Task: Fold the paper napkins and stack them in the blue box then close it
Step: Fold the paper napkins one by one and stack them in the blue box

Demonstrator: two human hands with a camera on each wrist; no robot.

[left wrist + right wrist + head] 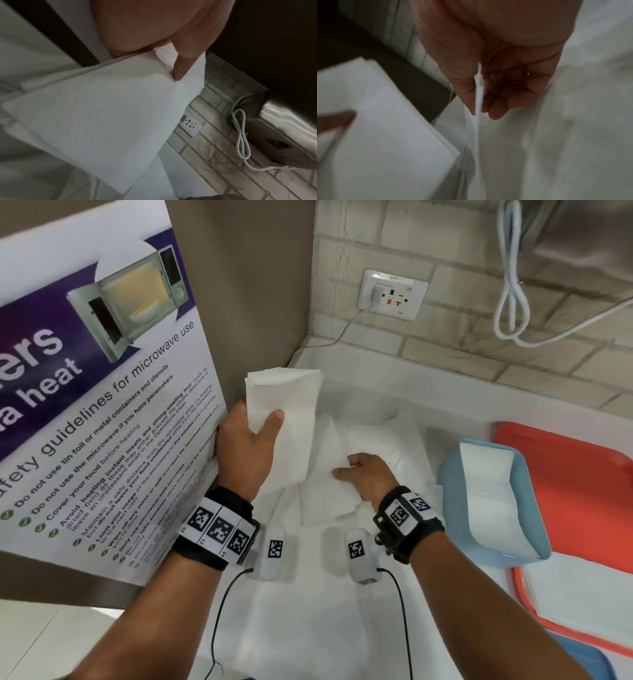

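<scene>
Napkins first: my left hand (246, 436) clamps a folded bundle (291, 419) between thumb (181, 67) and palm, raised above the counter (428, 392). My right hand (366, 477) pinches the edge of a loose sheet (325, 494) lying among the spread pile. Blue box (448, 484) stands open to my right, just beside the pile, already part filled. Judgement: align edges squarely before creasing, press flat, then carry across without loosening the pinch.
</scene>
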